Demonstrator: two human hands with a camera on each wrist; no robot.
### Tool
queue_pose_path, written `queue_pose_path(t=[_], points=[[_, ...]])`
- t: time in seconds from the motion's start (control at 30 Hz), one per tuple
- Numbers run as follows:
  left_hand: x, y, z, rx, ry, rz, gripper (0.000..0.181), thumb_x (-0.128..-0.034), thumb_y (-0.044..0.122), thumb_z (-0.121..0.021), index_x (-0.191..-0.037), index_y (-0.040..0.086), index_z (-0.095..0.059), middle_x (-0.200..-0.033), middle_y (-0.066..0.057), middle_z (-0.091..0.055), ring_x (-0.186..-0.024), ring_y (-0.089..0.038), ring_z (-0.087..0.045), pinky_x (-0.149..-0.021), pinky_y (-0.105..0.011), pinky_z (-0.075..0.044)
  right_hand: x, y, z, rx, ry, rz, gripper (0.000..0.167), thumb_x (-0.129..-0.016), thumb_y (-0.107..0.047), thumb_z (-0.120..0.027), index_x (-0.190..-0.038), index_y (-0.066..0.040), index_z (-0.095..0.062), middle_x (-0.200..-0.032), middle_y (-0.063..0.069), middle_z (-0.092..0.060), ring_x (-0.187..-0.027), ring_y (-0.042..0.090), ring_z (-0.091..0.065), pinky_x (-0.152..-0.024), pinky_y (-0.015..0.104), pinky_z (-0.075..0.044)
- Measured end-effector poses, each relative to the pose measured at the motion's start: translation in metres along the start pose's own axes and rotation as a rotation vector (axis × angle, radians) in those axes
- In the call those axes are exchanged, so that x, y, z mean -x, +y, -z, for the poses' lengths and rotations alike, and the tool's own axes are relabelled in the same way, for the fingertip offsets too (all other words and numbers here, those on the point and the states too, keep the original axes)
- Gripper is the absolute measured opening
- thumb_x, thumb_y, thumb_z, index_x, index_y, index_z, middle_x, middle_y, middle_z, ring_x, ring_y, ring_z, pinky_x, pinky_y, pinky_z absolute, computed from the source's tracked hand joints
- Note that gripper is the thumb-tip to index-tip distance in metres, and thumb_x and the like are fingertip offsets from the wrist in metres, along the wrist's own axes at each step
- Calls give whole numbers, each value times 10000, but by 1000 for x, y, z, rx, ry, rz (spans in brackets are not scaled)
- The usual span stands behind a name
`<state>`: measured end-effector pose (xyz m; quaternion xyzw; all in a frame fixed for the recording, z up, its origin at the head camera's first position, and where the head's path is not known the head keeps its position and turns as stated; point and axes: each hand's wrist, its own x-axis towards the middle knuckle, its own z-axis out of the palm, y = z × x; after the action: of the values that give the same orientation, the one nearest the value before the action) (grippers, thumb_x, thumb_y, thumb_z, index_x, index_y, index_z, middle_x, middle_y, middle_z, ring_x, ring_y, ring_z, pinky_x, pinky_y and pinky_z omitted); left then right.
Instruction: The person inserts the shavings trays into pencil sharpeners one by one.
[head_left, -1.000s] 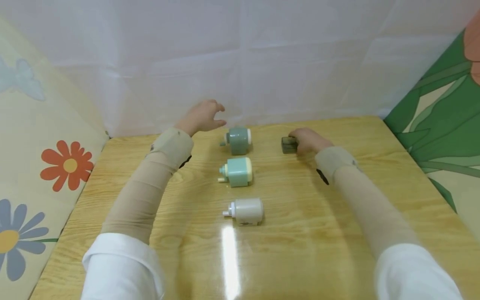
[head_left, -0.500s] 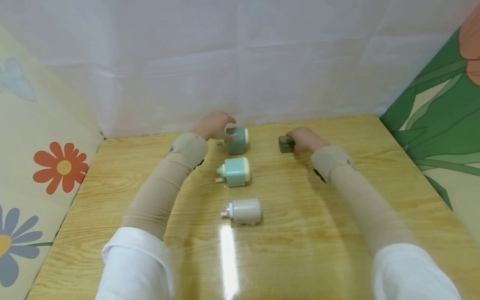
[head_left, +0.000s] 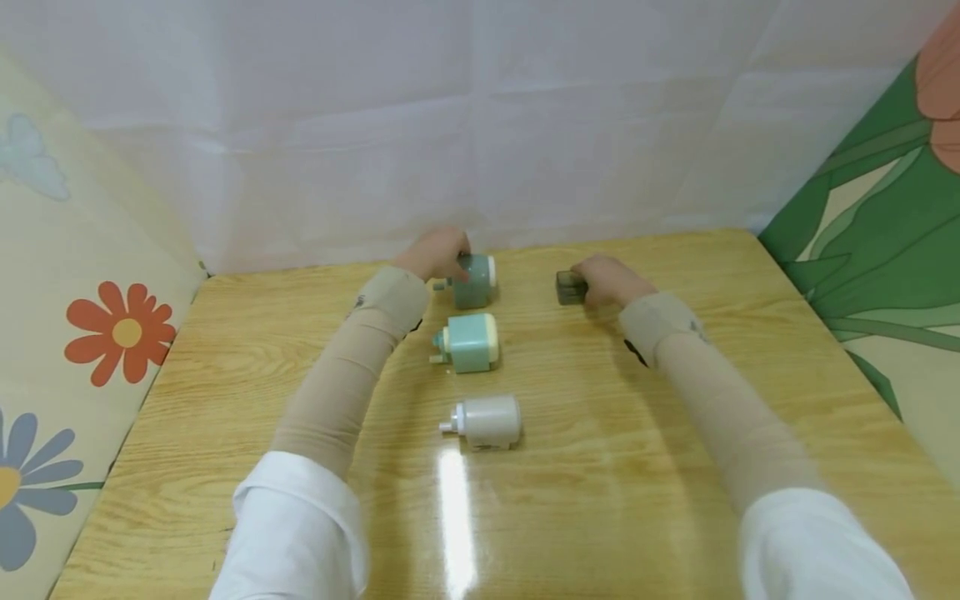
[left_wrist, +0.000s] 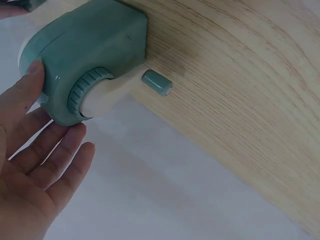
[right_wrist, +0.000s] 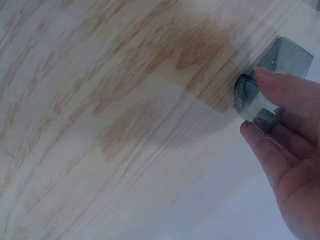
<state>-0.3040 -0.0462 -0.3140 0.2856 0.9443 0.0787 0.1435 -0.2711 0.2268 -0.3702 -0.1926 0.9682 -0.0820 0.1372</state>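
In the head view a dark green crank pencil sharpener (head_left: 472, 283) stands at the back of the table. My left hand (head_left: 438, 254) grips its top, with the thumb (left_wrist: 32, 82) on the crank side in the left wrist view. Its white crank arm ends in a green knob (left_wrist: 157, 82). Right of it, my right hand (head_left: 609, 281) pinches a small smoky see-through box (head_left: 572, 287), which looks like a shavings drawer. The right wrist view shows this box (right_wrist: 272, 85) between thumb and fingers, at the table surface; whether it touches the table I cannot tell.
Nearer on the wooden table (head_left: 637, 483) lie a light teal sharpener (head_left: 470, 343) and a beige sharpener (head_left: 491, 421), lined up below the dark green one, cranks pointing left. A white sheet (head_left: 480, 125) hangs along the back edge. Flower-patterned panels (head_left: 120, 333) flank the sides.
My left hand has moved right and down from beside the dark green sharpener and has taken hold of it. The right hand still holds the see-through box in about the same place.
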Motion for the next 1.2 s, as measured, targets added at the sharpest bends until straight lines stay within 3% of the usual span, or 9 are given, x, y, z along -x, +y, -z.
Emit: queue_pose_path(t=[0.3,0.7,1.2], points=[[2,5,1,2,7,37,339,-774,157,-735,-1053,-12,-641,-1041,-114,-620,-940,-227,-562,-828,-307,-475,0,-1,-1,30,9,9,510,-730,97,-615,-1219,133,-477,-1202,309,-495,-1116,441,-445,-953,515,-365],[3,5,1,26,4,44,355,-781,160,-728,-1079,-8,-632,-1072,-121,-616,-953,-227,-566,-829,-308,-479,-1,-6,1,32,15,22,481,-737,124,-567,-1213,118,-496,-1191,295,-513,-1105,429,-463,-938,509,-384],[3,6,0,-10,10,36,351,-771,169,-738,-1064,0,-643,-1069,-114,-614,-943,-225,-561,-828,-306,-476,-5,-16,2,66,0,22,514,-724,97,-565,-1228,134,-471,-1234,304,-478,-1142,441,-429,-979,503,-345]])
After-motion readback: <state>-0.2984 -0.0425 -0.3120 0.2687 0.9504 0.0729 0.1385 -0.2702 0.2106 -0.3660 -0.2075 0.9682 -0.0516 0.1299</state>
